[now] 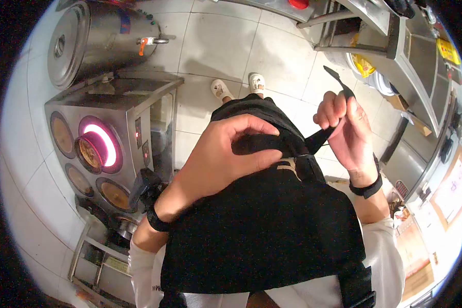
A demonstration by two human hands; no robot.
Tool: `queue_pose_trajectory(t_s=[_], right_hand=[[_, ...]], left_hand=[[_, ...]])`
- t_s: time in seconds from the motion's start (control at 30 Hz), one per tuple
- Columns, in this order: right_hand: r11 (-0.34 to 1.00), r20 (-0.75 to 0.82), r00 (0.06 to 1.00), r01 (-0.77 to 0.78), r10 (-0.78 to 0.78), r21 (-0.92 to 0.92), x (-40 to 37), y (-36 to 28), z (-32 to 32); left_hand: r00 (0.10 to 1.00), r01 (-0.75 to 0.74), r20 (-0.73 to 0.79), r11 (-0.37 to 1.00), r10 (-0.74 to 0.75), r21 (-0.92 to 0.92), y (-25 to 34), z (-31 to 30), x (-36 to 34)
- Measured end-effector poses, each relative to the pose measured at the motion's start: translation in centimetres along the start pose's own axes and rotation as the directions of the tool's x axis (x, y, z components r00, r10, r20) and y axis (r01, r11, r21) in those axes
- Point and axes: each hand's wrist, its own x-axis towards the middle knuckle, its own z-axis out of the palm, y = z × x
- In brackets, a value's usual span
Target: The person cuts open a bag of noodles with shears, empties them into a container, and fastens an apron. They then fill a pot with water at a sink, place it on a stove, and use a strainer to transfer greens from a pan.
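Note:
A black apron (pixel 262 231) covers my front, over a white short-sleeved top. My left hand (pixel 210 154) is at its waist, thumb and fingers curved and apart, with dark cloth showing through the gap and nothing visibly gripped. To its right, my right hand (pixel 351 128) is closed on a black strap (pixel 321 137). One end of the strap sticks up past the fingers, and the other part runs down toward the apron's waist. Where it joins the apron is partly hidden. Black bands circle both wrists.
On the left stands a steel cooker (pixel 123 97) with several round burners, one glowing pink around a small pot (pixel 89 154). Beyond it is a large steel drum (pixel 92 43) with an orange-handled tap (pixel 148 42). Steel shelving (pixel 390 49) lines the right. White shoes (pixel 220 90) stand on the tiled floor (pixel 215 36).

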Motion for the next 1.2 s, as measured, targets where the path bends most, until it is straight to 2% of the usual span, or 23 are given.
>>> queue_pose_trajectory(t_s=[0.03,0.1,0.17,0.2,0.23,0.3,0.33,0.37,0.4,0.43,0.47,0.5,0.53,0.57,0.6,0.63,0.7,0.73,0.8,0.93,1.0,1.2], right_hand=[[0.999,0.073,0.997,-0.024,0.022,0.021,-0.1,0.1,-0.5],[0.999,0.095,0.995,-0.027,0.025,0.025,-0.2,-0.1,-0.5],[0.995,0.114,0.989,-0.093,0.095,-0.025,-0.3,-0.7,-0.5],[0.975,0.087,0.98,-0.168,0.182,-0.145,-0.4,-1.2,-0.9],[0.919,0.021,0.941,-0.324,0.337,-0.225,-0.1,-2.0,-0.9],[0.719,-0.184,0.926,-0.374,0.331,-0.586,0.0,-2.1,-1.2],[0.594,-0.188,0.981,-0.172,0.035,-0.786,-0.2,-1.2,-1.4],[0.595,-0.191,0.981,-0.174,0.036,-0.784,-0.1,-1.2,-0.9],[0.347,0.052,0.994,0.083,-0.098,-0.934,0.0,-1.6,-0.3],[0.045,0.32,0.934,0.33,-0.157,-0.943,0.1,-2.0,0.4],[0.235,0.333,0.941,0.337,-0.061,-0.911,0.1,-2.1,1.0],[0.236,0.331,0.942,0.336,-0.064,-0.912,-0.1,-1.8,1.3],[0.458,0.296,0.949,0.217,0.107,-0.862,-0.3,-1.4,1.5],[0.633,0.293,0.915,0.054,0.279,-0.772,-0.4,-1.3,1.5],[0.646,0.266,0.885,-0.05,0.382,-0.762,-0.3,-1.3,1.5],[0.646,0.267,0.885,-0.049,0.382,-0.762,-0.3,-1.4,1.6],[0.665,0.157,0.835,-0.291,0.528,-0.688,-0.3,-1.6,1.9],[0.665,0.159,0.833,-0.291,0.529,-0.687,-0.4,-1.4,1.9],[0.666,0.196,0.874,-0.176,0.444,-0.725,-0.6,-1.1,1.7],[0.642,0.164,0.88,-0.186,0.445,-0.744,-0.9,-1.1,2.0],[0.63,0.126,0.861,-0.252,0.492,-0.734,-0.8,-1.1,2.1],[0.614,0.127,0.857,-0.247,0.499,-0.75,-1.1,-0.7,2.1]], left_hand=[[1.0,0.003,-0.001,1.0,-0.003,0.001,-0.1,-0.1,0.1],[0.997,-0.079,0.037,0.976,0.073,0.204,-0.5,-0.3,0.3],[0.998,-0.067,0.014,0.98,0.066,0.185,-0.5,-0.2,0.2],[0.998,-0.059,-0.007,0.984,0.061,0.166,-0.5,-0.2,0.2],[0.998,-0.059,-0.005,0.984,0.06,0.167,-0.3,-0.3,0.2],[0.992,-0.121,0.068,0.923,0.104,0.365,0.4,-0.9,0.2],[0.992,-0.121,0.068,0.923,0.103,0.365,0.3,-0.7,0.2],[0.993,-0.115,0.019,0.956,0.114,0.271,0.1,-0.4,0.2],[0.992,-0.112,-0.031,0.978,0.12,0.175,-0.2,-0.2,0.2],[0.993,-0.111,-0.031,0.978,0.118,0.176,-0.4,-0.2,0.3],[0.99,-0.135,-0.024,0.975,0.142,0.178,-0.6,-0.2,0.3],[0.986,-0.16,-0.018,0.97,0.166,0.18,-0.8,-0.2,0.3],[0.986,-0.161,-0.016,0.97,0.166,0.182,-0.8,-0.2,0.4],[0.987,-0.159,-0.008,0.971,0.163,0.179,-0.8,-0.1,0.4],[0.987,-0.156,-0.001,0.972,0.158,0.175,-0.8,-0.1,0.3],[0.987,-0.156,-0.002,0.972,0.159,0.176,-0.8,0.0,0.3],[0.988,-0.152,-0.005,0.977,0.154,0.149,-0.8,0.1,0.3],[0.988,-0.15,-0.008,0.977,0.153,0.149,-0.9,0.1,0.3],[0.987,-0.156,0.0,0.971,0.158,0.181,-0.9,0.1,0.4],[0.992,-0.123,-0.017,0.983,0.126,0.133,-0.9,0.1,0.2],[0.992,-0.122,-0.016,0.986,0.124,0.11,-1.0,0.0,0.2],[0.994,-0.112,-0.001,0.99,0.113,0.091,-1.0,0.0,0.2]])
